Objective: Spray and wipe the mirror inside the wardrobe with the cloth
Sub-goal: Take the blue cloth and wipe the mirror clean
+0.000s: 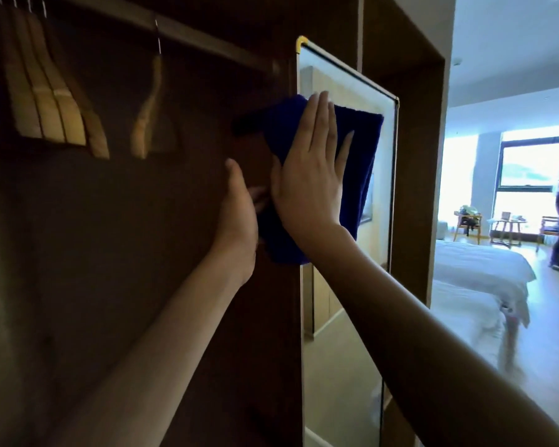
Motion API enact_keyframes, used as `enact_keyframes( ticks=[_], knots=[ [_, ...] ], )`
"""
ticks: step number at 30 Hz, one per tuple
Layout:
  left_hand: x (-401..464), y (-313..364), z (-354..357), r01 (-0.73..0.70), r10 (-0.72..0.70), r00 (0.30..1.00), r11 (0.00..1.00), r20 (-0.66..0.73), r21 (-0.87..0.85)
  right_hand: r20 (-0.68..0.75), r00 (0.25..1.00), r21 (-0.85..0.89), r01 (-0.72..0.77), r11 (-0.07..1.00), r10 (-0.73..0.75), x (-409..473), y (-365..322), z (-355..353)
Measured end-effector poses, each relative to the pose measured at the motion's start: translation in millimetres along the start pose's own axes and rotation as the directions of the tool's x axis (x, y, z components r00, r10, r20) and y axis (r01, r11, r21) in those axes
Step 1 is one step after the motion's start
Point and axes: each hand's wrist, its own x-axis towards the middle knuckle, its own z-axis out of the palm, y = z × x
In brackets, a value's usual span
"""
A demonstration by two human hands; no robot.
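So the right hand [310,175] is flat against the blue cloth [365,162], fingers straight and close together, thumb out to the side, pressing it onto the upper part of the mirror [342,350]; the cloth spreads out past the fingertips on the right and hangs down below the palm, a bit of it spilling off the mirror's left edge. The left hand [239,217] sits just beside the right palm, at that same edge; its fingertips are tucked behind the right hand and the cloth, so I can't tell whether they're holding the mirror's edge or just resting there.

How it handles, my guess: the cloth is soft, light and floppy, so a flat palm in the middle works better than a pinch, otherwise the loose bottom just drags; the mirror is thin, looks like a swing-out panel, smooth and breakable, so steady it at the frame edge and don't lean hard. No spray bottle in view; wooden hangers [52,101] hang well off to the left of the fingers.
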Motion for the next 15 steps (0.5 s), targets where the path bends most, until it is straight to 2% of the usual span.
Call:
enact_keyframes(
  ticks=[4,6,8,10,15],
  knots=[
    [2,-9,-5,0.007,0.004,0.998,0.98,-0.058,0.2,-0.004,1.0,0.005,-0.009,1.0,0.009,-22,3,4],
    [2,-8,-5,-0.07,0.095,0.992,0.96,-0.081,0.27,-0.015,1.0,-0.008,-0.015,1.0,0.015,-34,4,7],
    [6,-4,-1,-0.232,0.242,0.97,0.922,0.006,0.309,-0.019,1.0,-0.034,-0.014,0.999,0.013,-46,7,11],
    [9,-1,3,-0.341,0.326,0.94,0.891,0.099,0.301,-0.021,1.0,-0.044,-0.021,0.999,0.02,-57,10,14],
    [9,-6,-1,-0.39,0.313,0.911,0.868,0.269,0.309,-0.024,0.999,-0.058,-0.049,0.997,0.047,-79,16,18]
  ],
)
